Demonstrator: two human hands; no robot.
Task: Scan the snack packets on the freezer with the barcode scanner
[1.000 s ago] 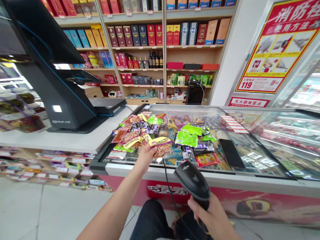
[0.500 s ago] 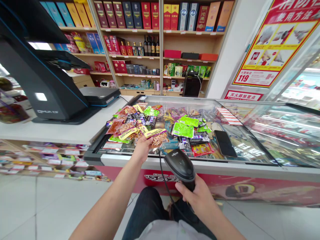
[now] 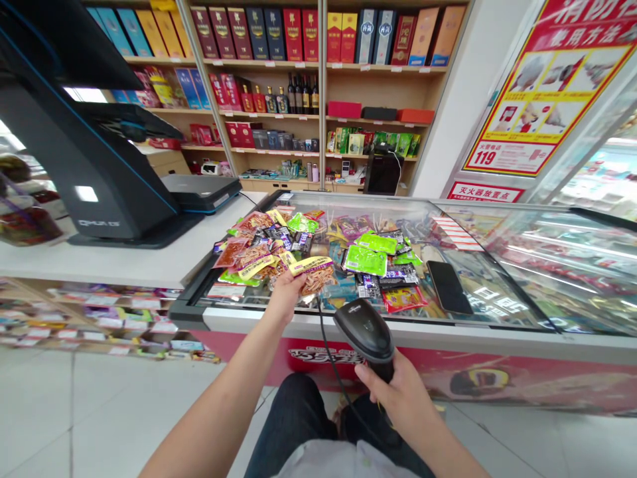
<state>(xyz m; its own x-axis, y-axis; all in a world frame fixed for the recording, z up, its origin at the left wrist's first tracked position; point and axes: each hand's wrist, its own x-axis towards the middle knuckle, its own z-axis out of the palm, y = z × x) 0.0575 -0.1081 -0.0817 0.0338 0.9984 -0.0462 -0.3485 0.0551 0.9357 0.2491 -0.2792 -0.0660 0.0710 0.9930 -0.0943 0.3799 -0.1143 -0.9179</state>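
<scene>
The left hand holds a yellow-topped snack packet by its left side, its grip closed narrowly on the wrapper, just inside the front edge of the freezer. The right hand has its grip wrapped around the handle of a black scanner, which is in front of that edge, its head tilted towards the packet but apart from it. A dark cable hangs near the scanner. A heap of mixed packets lies towards the freezer's left edge; green, black and red packets lie right of the held one. Beside these, near the front edge, rests a phone.
</scene>
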